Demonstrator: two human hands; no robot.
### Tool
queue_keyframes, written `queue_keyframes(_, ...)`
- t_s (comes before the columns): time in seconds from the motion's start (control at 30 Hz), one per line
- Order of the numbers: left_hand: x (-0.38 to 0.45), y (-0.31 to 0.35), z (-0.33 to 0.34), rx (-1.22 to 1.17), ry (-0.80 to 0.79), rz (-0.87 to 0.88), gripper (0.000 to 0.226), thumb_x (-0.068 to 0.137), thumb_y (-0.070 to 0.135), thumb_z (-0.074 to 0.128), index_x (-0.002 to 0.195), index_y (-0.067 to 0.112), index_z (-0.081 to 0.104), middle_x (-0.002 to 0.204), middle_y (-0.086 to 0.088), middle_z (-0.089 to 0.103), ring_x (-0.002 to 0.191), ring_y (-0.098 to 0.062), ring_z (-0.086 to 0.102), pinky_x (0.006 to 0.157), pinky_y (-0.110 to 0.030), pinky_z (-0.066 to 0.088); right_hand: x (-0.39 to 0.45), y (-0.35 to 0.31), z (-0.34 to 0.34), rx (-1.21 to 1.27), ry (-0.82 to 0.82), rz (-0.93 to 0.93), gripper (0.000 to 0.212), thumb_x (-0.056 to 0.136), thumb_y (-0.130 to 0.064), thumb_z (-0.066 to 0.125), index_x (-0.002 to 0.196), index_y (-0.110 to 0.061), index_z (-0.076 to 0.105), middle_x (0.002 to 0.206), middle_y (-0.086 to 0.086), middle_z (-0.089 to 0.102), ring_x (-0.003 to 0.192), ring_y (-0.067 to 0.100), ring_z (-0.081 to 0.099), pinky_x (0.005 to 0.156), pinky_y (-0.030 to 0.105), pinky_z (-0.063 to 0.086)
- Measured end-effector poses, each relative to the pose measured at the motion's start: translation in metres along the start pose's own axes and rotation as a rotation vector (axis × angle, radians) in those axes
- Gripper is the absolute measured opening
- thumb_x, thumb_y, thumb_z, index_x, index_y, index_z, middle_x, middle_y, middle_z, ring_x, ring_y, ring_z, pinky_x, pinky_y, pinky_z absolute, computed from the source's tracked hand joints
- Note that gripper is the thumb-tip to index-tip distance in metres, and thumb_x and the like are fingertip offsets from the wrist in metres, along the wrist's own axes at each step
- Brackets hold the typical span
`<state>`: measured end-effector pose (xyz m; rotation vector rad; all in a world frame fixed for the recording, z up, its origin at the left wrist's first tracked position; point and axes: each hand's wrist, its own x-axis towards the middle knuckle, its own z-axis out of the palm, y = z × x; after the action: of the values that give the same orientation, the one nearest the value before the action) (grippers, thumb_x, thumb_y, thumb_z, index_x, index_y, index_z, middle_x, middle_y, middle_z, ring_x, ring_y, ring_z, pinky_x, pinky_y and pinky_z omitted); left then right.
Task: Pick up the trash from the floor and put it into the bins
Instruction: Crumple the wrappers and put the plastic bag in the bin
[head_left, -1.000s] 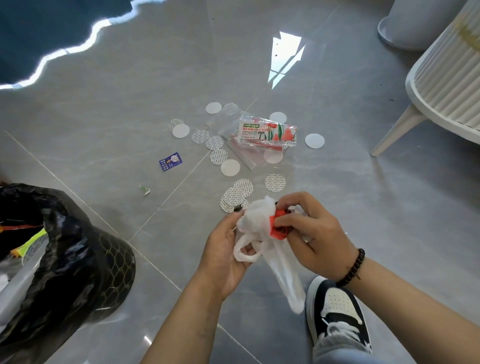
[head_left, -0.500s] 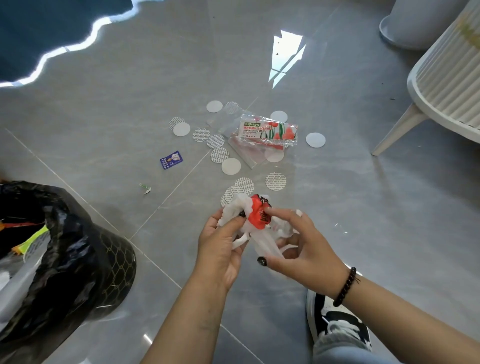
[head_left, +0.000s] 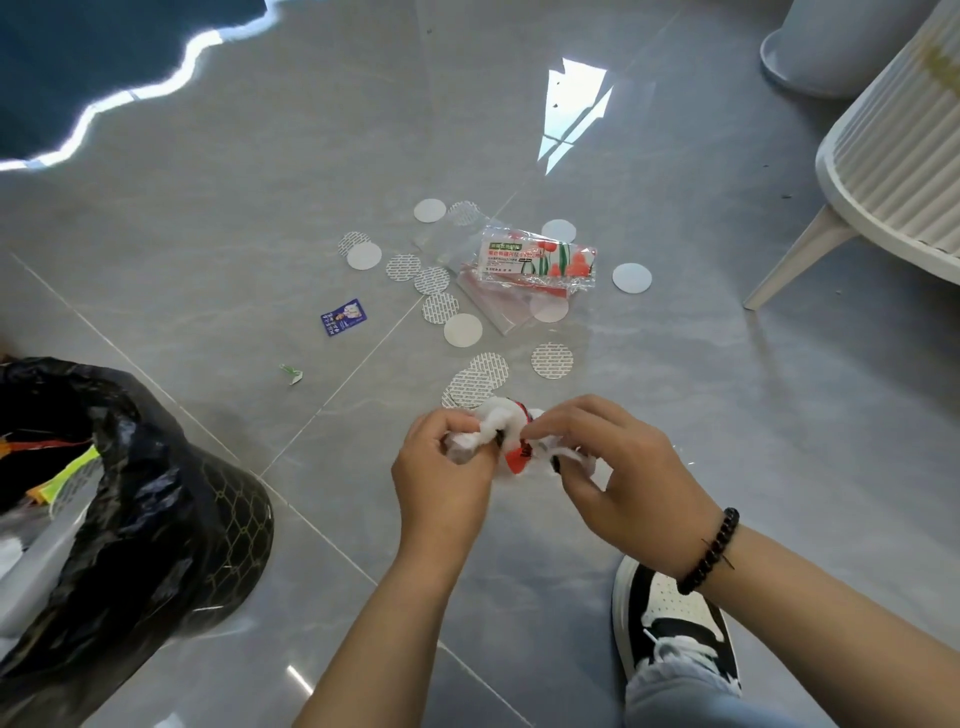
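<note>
We see a bright, evenly daylit scene; the glossy floor (head_left: 727, 415) throws a hard window glare (head_left: 571, 109) at the top and a wavy bright streak (head_left: 130, 93) at upper left. Shadows are soft, focus is sharp, and wide-angle bending warps the edges.

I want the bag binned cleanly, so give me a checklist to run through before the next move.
1. Left hand grips the crumpled white-and-red plastic bag: ok.
2. Right hand pinches it too: ok.
3. Bag fully balled up: cannot tell.
4. Black-lined mesh bin mouth open: ok.
5. Room left in the bin: cannot tell.
6. Floor litter gone: not ok, round white seals remain.
</note>
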<state>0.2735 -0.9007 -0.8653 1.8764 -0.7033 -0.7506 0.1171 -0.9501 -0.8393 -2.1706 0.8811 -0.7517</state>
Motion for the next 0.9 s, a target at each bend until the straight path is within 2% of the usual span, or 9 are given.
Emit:
queue_keyframes(0.1,-0.003,0.006,-0.001,0.012,-0.259,-0.02,0.026,0.074,0.003,0.077,0.067,0.026,0.067,0.077,0.009,0.07,0.071,-0.006,0.064,0.059,-0.02,0.052,0.011,-0.003,-0.012,-0.044,0.009,-0.12,0.032,0.078,0.011,0.061,0.098,-0.012,0.071,0.099,-0.001,0.065,0.091,0.003,0.06,0.079,0.016,0.05)
queue_keyframes(0.2,-0.004,0.014,-0.005,-0.07,-0.549,-0.027,0.022,0.076,-0.011,0.069,0.078,0.01,0.074,0.079,-0.002,0.072,0.074,-0.011,0.065,0.066,-0.022,0.053,0.023,-0.002,-0.025,-0.012,0.025,-0.128,0.026,0.08,0.007,0.063,0.09,-0.016,0.072,0.091,-0.005,0.068,0.084,0.003,0.062,0.075,0.016,0.05)
queue_keyframes(0.4,-0.001,0.018,-0.01,-0.486,-0.702,-0.185,0.02,0.07,0.001,0.066,0.062,0.019,0.069,0.061,0.001,0.064,0.057,-0.007,0.056,0.054,-0.018,0.045,0.036,0.007,-0.037,0.509,0.159,0.312,0.029,0.078,0.018,0.062,0.083,-0.01,0.069,0.081,0.003,0.072,0.076,0.013,0.068,0.078,0.024,0.056)
queue_keyframes(0.5,-0.003,0.014,-0.004,-0.692,-0.652,-0.268,0.016,0.072,0.004,0.063,0.068,0.017,0.07,0.068,-0.003,0.064,0.063,-0.012,0.056,0.057,-0.02,0.044,0.034,0.006,-0.026,0.689,0.147,0.503,0.035,0.075,0.024,0.058,0.081,-0.009,0.067,0.069,-0.003,0.071,0.068,0.006,0.066,0.066,0.018,0.055)
queue_keyframes(0.6,-0.007,0.012,0.003,-0.905,-0.56,-0.323,0.022,0.071,-0.004,0.069,0.088,0.01,0.067,0.089,-0.013,0.058,0.08,-0.018,0.053,0.069,-0.023,0.046,0.024,0.003,-0.004,0.838,0.068,0.687,0.034,0.074,0.025,0.059,0.079,-0.008,0.064,0.065,-0.002,0.069,0.065,0.011,0.066,0.059,0.02,0.054)
queue_keyframes(0.67,-0.01,0.016,0.005,-0.963,-0.384,-0.407,0.024,0.069,-0.002,0.072,0.088,0.011,0.062,0.083,-0.005,0.057,0.07,-0.009,0.054,0.059,-0.016,0.046,0.017,0.001,0.008,0.821,0.056,0.76,0.033,0.075,0.024,0.058,0.074,-0.009,0.062,0.067,0.003,0.065,0.07,0.02,0.065,0.062,0.026,0.057)
queue_keyframes(0.77,-0.014,0.022,0.006,-0.853,-0.044,-0.539,0.017,0.076,0.001,0.07,0.076,0.017,0.062,0.056,0.007,0.057,0.048,-0.001,0.049,0.039,-0.012,0.032,0.009,-0.001,0.016,0.617,0.118,0.73,0.029,0.074,0.018,0.062,0.07,-0.011,0.061,0.065,0.004,0.063,0.061,0.018,0.063,0.066,0.032,0.059)
queue_keyframes(0.83,-0.013,0.021,0.009,-0.721,0.132,-0.535,0.021,0.077,0.002,0.074,0.067,0.017,0.063,0.05,0.009,0.055,0.047,-0.004,0.048,0.041,-0.015,0.035,0.004,-0.008,0.019,0.471,0.153,0.661,0.027,0.071,0.008,0.065,0.068,-0.019,0.061,0.064,0.0,0.065,0.061,0.019,0.065,0.066,0.035,0.058)
queue_keyframes(0.9,-0.012,0.021,0.009,-0.437,0.215,-0.397,0.022,0.074,0.007,0.077,0.061,0.018,0.064,0.047,0.013,0.054,0.046,-0.003,0.046,0.044,-0.015,0.038,0.001,-0.017,0.021,0.393,0.186,0.609,0.024,0.069,0.001,0.065,0.068,-0.022,0.059,0.066,-0.001,0.066,0.063,0.02,0.065,0.063,0.031,0.055)
